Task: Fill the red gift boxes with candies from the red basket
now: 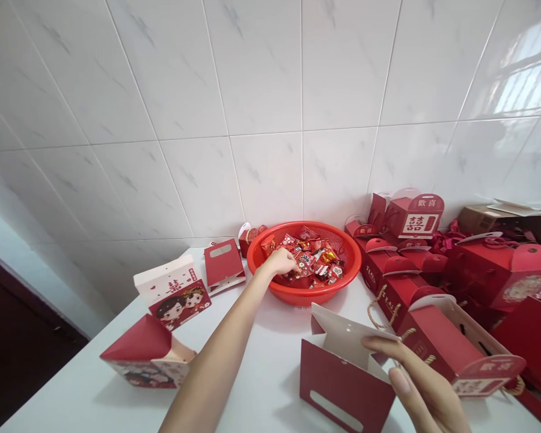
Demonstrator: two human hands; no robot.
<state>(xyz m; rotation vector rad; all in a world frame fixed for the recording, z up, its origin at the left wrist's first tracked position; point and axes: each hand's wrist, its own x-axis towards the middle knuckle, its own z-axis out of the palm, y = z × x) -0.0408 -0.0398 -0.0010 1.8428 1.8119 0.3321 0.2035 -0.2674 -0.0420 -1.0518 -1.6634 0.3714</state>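
Observation:
My left hand [283,263] reaches into a red plastic colander [313,294] filled with wrapped candies [327,255]. Its fingers are curled down against the candies, and their tips are hidden, so what they grip cannot be made out. Nearer to me, my right hand [421,379] holds a dark red cardboard gift box [342,376] by its upper right edge, thumb outside and fingers at the opening. The top of this box gapes, showing a pale inside; a long slot is cut in its near side.
Left on the white table [265,367] are an opened box lying over [137,355], a box with cartoon figures [180,300] and a slotted red box [224,263]. Several red gift boxes [415,219], some with rope handles [383,310], crowd the right. A tiled wall [270,174] stands behind.

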